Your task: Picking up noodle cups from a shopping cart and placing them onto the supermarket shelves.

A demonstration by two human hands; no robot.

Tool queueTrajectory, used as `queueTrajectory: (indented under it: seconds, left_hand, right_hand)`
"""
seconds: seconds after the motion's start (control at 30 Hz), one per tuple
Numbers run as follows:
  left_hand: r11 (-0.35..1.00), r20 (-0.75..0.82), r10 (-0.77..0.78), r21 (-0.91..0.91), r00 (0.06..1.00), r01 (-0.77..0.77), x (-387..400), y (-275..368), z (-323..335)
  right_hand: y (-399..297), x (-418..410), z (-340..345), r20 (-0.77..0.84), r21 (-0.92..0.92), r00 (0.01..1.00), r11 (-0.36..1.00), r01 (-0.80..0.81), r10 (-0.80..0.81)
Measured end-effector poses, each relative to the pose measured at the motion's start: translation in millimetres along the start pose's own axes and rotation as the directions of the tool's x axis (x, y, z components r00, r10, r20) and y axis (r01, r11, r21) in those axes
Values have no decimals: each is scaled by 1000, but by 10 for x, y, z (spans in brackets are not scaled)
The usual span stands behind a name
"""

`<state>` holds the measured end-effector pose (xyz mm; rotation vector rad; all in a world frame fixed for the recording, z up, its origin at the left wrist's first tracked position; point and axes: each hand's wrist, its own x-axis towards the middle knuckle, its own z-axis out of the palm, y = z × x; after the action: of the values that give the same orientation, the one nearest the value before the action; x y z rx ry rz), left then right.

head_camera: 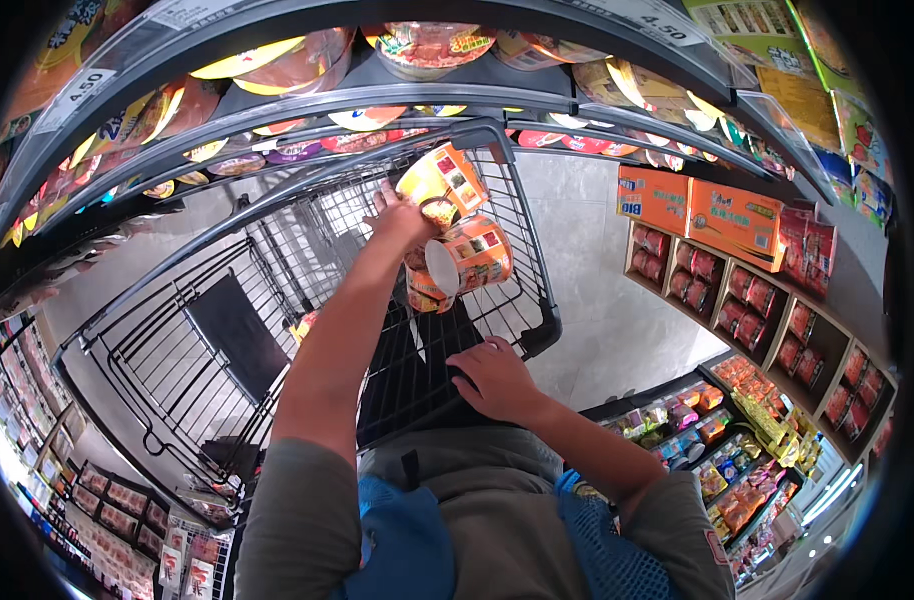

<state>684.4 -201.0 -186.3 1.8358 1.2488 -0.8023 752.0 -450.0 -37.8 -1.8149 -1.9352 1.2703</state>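
Observation:
A wire shopping cart (532, 225) stands before me. My left hand (400, 217) reaches over its far end, against an instant noodle cup with a yellow and orange wrapper (445, 180); whether the fingers grip the cup cannot be seen clearly. Just below it, an orange noodle cup (475, 255) lies tilted on its side, its pale round end towards the left. Another orange noodle cup (427, 292) is partly hidden beneath that one. My right hand (498, 379) rests near the cart's close side, fingers slightly bent, with no item visible in it.
Shelves of bowl and cup noodles (434, 49) curve across the top, close above the cart. To the right, orange cartons (734, 217) sit on a wooden rack of red packs (749, 292). Snack bins (712, 450) stand at the lower right, and more stocked racks (115, 502) at the lower left.

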Motion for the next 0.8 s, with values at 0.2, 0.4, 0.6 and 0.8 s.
queueTrajectory:
  seconds: [0.2,0.4,0.6,0.8]
  left_hand:
    - [988,-74,144,61,987,-139,-81,-294,228]
    - [995,-286,78,88,955,-55,-509,-1298,124]
    - [523,-269,6,-820,963,-232,-1586,-2088,158]
    - [-53,-252,388,-966,886,-252,-3261,-1489,-856]
  right_hand:
    - [53,-119,154,-170,-20,982,996,-90,85]
    - [-27,-204,124,-165,-25,986,999,-41,36]
    - [-298,-156,-75,-120,108,989,990,95,-82]
    - [-1449,270,-1049,-391,29,834,900,435,-390]
